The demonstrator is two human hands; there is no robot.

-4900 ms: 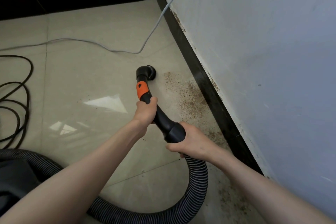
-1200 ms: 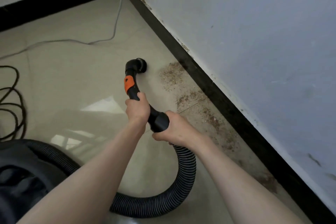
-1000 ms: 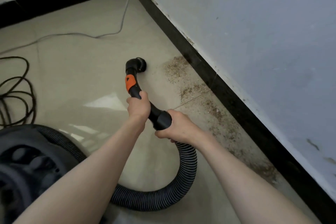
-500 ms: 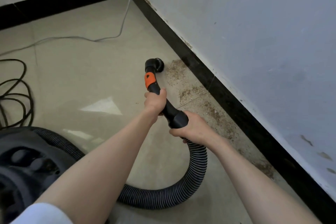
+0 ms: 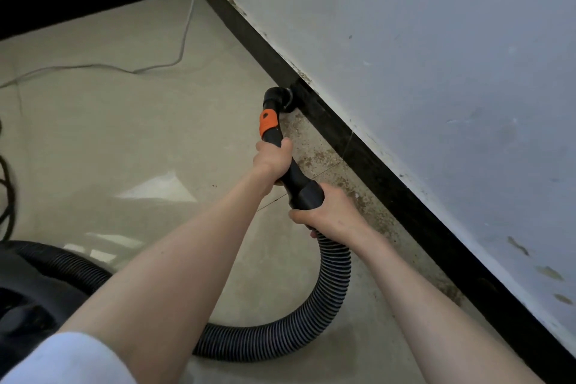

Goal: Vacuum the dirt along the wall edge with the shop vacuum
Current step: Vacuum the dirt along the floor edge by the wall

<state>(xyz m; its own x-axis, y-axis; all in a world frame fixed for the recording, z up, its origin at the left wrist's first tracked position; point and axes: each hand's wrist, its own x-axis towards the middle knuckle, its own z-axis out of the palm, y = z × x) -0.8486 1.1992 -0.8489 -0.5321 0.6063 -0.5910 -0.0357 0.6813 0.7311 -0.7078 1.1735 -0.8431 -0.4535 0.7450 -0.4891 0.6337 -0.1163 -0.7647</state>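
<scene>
Beige tiled floor (image 5: 124, 140), white wall (image 5: 436, 72) on right with black baseboard (image 5: 389, 178). Left hand (image 5: 272, 160) ahead on black wand (image 5: 280, 140), fingers wrapped round it just below orange collar (image 5: 268, 123). Right hand (image 5: 327, 212) behind, fingers curled round wand cuff where ribbed hose (image 5: 330, 299) joins. Nozzle (image 5: 279, 100) down on floor, touching baseboard. Brown dirt (image 5: 352, 187) strewn along wall edge from nozzle back past right forearm. Hose looping left to dark vacuum body (image 5: 28, 299) at lower left. Grey cord (image 5: 184, 37) trailing across floor; black cable (image 5: 7, 196) at left edge. White sleeve (image 5: 68, 358) at bottom.
</scene>
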